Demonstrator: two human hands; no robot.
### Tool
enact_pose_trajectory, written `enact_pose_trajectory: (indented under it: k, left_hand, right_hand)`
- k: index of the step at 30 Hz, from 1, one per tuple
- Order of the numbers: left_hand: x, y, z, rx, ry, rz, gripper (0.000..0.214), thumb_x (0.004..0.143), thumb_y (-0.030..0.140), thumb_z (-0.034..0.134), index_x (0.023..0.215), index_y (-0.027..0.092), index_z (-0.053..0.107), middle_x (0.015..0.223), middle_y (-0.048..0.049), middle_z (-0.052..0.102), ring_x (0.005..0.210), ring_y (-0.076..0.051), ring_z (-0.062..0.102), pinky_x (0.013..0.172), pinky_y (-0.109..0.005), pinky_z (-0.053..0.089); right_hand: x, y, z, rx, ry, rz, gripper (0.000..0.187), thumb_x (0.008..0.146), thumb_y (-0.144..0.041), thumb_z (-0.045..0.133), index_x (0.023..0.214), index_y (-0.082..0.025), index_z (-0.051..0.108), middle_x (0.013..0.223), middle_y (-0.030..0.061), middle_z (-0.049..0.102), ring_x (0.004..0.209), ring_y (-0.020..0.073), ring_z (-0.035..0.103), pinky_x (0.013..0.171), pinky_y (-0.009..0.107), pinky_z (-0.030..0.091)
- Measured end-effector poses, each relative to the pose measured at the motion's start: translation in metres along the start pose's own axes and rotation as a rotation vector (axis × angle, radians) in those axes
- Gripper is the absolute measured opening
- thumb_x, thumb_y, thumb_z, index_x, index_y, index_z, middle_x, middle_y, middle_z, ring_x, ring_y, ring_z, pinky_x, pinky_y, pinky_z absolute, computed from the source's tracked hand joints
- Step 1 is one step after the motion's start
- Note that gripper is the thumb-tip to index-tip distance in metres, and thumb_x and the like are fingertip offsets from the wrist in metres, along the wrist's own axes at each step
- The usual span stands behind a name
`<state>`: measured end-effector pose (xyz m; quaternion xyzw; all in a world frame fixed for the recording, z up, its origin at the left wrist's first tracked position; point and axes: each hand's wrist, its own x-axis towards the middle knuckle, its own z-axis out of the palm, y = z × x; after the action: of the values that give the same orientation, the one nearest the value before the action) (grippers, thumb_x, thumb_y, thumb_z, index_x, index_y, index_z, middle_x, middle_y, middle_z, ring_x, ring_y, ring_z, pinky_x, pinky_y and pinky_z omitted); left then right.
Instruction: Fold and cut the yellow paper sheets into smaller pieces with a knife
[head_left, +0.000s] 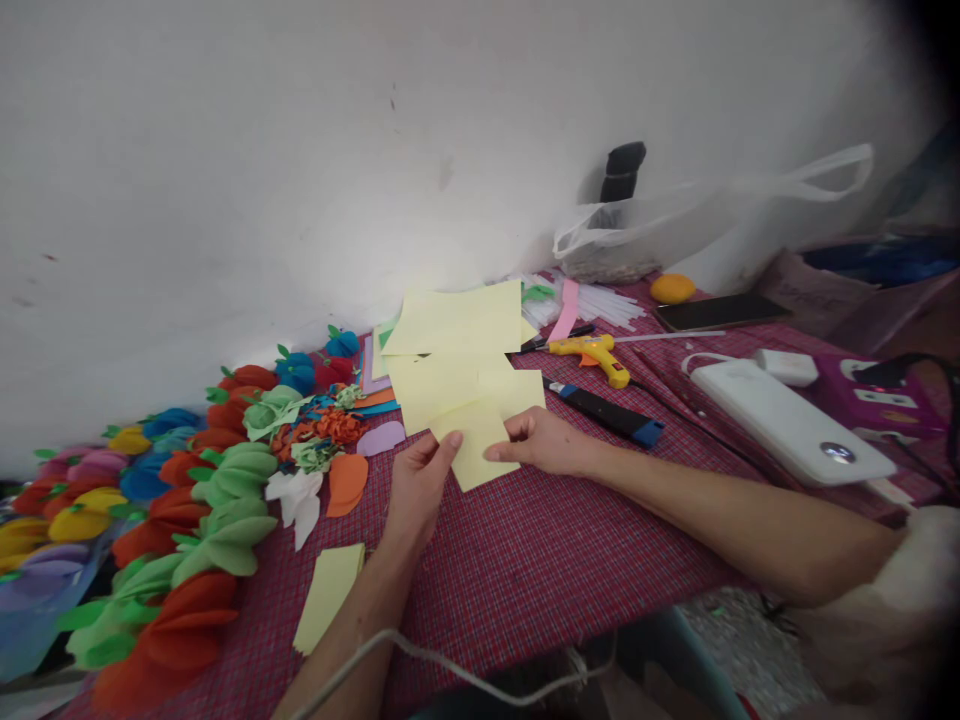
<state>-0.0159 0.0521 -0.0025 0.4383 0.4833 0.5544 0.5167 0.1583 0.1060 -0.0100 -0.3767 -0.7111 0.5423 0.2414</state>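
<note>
A pale yellow sheet of paper (484, 455) is held between my two hands, above the table's near middle. My left hand (420, 480) pinches its left edge, thumb on top. On the opposite edge, my right hand (547, 440) has its thumb and fingers closed, the fingertips partly hidden. Just beyond, more pale yellow sheets (457, 318) lie overlapping, the farthest one leaning near the wall. A stack of cut yellow paper pieces (328, 595) rests beside my left forearm. Orange paper cutouts (347, 485) and a lilac one (381, 438) lie left of my left hand.
Rows of colourful folded paper shapes (225, 510) fill the left side. To the right are a yellow glue gun (592, 352), a utility knife (611, 412), a white power bank (791, 420), a dark phone (724, 312) and a plastic bag (660, 230). A pale cord (465, 672) crosses the front.
</note>
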Motion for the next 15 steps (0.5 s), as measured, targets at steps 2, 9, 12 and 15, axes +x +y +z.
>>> enact_pose_trajectory:
  k: [2,9,12,15]
  left_hand:
    - [0.0,-0.001,0.002,-0.05,0.03,-0.012,0.038,0.068,0.035,0.069,0.099,0.014,0.065,0.091,-0.0065,0.069,0.079,-0.02,0.062,0.07,-0.031,0.048]
    - [-0.001,0.002,0.009,-0.201,0.064,-0.047,0.036,0.066,0.033,0.071,0.097,0.015,0.067,0.094,-0.008,0.069,0.078,-0.019,0.065,0.072,-0.031,0.049]
    - [-0.001,-0.001,0.006,-0.205,0.054,-0.048,0.036,0.068,0.031,0.07,0.099,0.013,0.066,0.094,-0.0093,0.069,0.078,-0.019,0.065,0.071,-0.031,0.05]
    - [-0.002,-0.005,0.005,-0.176,0.028,-0.061,0.036,0.069,0.029,0.069,0.1,0.012,0.065,0.092,-0.0099,0.069,0.077,-0.02,0.065,0.07,-0.032,0.051]
  right_hand:
    - [0.001,0.002,0.003,0.022,-0.033,-0.011,0.03,0.069,-0.043,0.06,0.064,-0.013,0.064,0.051,-0.0025,0.048,0.047,0.007,0.034,0.044,0.022,0.024]
    - [0.0,0.005,0.005,0.01,-0.079,-0.012,0.034,0.069,-0.045,0.06,0.061,-0.012,0.062,0.049,-0.0031,0.044,0.047,0.0066,0.033,0.045,0.021,0.025]
    - [-0.001,0.0,0.003,0.013,-0.081,-0.026,0.034,0.069,-0.047,0.06,0.067,-0.013,0.064,0.053,-0.0018,0.049,0.05,0.0081,0.038,0.046,0.022,0.028]
    - [-0.001,-0.005,0.0,0.037,-0.021,-0.068,0.034,0.07,-0.048,0.059,0.072,-0.014,0.064,0.058,-0.0009,0.053,0.053,0.009,0.042,0.048,0.022,0.03]
